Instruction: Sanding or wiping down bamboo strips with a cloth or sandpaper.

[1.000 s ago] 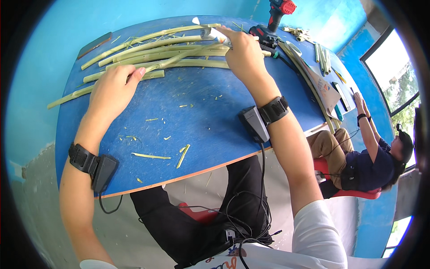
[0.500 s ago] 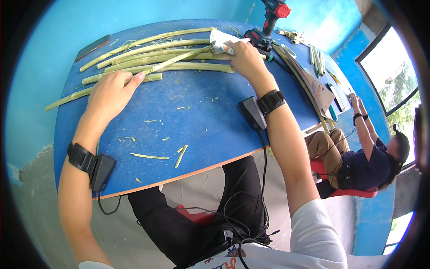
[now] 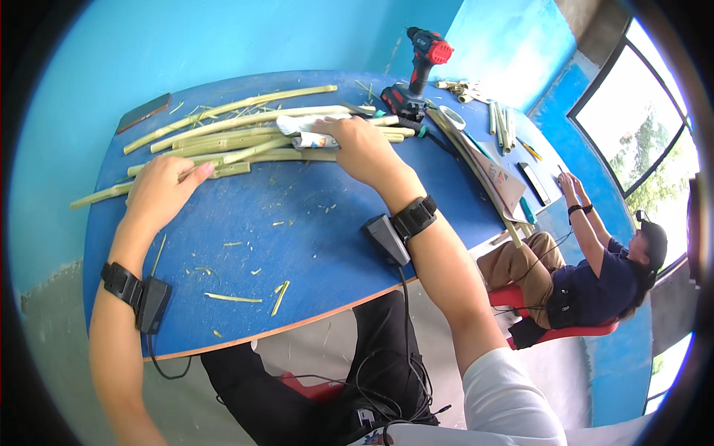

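In my left hand (image 3: 160, 186) is the near end of a thin green bamboo pole (image 3: 249, 152), thumb and fingers closed round it at the left of the blue table. My right hand (image 3: 363, 147) is closed on a crumpled white printed sheet (image 3: 316, 140) wrapped round the same pole, further right; whether it is paper or cloth I cannot tell. Several other bamboo poles (image 3: 230, 100) lie side by side beneath and beyond my hands. The fingertips of my right hand are partly hidden by the sheet.
A red and black cordless drill (image 3: 420, 70) stands upright at the back. Short bamboo pieces (image 3: 502, 126), a printed sheet (image 3: 502, 182) and long strips lie at the right. Shavings (image 3: 279, 297) litter the table (image 3: 297, 253). A seated person (image 3: 595, 275) works at the right.
My right hand has slid the white sheet leftward along the pole, nearer my left hand. My left hand keeps its grip. The whole view has tilted, showing more of the wall.
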The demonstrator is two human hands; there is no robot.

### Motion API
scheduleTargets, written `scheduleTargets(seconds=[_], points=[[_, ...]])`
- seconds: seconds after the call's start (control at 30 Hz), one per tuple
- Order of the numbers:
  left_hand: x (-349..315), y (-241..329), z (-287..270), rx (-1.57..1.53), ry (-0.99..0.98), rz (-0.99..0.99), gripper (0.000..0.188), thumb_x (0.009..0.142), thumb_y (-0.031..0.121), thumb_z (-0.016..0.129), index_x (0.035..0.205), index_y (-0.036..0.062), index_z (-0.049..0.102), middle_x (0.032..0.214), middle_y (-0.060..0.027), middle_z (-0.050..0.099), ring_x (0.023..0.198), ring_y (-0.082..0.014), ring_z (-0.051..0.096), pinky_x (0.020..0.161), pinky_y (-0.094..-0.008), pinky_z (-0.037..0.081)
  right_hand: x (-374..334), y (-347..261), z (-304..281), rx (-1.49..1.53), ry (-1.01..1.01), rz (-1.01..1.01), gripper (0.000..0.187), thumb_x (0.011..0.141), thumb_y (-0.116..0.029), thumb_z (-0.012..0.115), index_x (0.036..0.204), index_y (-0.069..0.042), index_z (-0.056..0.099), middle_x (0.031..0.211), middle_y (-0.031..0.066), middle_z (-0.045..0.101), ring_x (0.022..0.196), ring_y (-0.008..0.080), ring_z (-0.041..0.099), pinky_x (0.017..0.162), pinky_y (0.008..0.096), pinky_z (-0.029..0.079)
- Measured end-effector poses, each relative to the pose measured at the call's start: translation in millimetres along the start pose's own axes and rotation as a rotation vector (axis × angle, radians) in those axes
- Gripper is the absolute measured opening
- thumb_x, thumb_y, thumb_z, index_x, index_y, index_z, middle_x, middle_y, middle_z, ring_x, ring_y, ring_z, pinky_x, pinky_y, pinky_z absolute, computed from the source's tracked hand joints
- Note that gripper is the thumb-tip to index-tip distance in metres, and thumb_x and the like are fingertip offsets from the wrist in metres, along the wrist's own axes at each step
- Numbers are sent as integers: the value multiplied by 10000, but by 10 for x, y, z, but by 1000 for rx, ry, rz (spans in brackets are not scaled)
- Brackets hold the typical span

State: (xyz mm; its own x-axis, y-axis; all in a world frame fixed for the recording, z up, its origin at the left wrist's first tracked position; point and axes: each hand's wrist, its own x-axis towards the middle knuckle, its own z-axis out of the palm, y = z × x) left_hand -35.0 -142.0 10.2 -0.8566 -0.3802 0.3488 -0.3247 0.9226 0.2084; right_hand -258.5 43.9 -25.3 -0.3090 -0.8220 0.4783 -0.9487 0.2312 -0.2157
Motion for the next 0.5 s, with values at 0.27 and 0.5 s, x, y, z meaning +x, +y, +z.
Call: scheduleTargets(seconds=[0.27,0.5], points=[[40,-194,31,-42,0,4,529,833,407,573,556,-33,475,489,-174,402,471,-314,402,481,-396,310,112,0,156,-85,-12,104,433,672,48,491,1063,-84,623,873,194,630,849,366,592,751,429,473],[32,-150,73,-69,-32,-23,524,836,395,577,553,-31,461,478,-171,373,442,-296,378,471,-385,300,96,-300,250,51,39,-37,471,652,75,470,1071,-79,620,918,200,626,846,369,590,782,434,464]])
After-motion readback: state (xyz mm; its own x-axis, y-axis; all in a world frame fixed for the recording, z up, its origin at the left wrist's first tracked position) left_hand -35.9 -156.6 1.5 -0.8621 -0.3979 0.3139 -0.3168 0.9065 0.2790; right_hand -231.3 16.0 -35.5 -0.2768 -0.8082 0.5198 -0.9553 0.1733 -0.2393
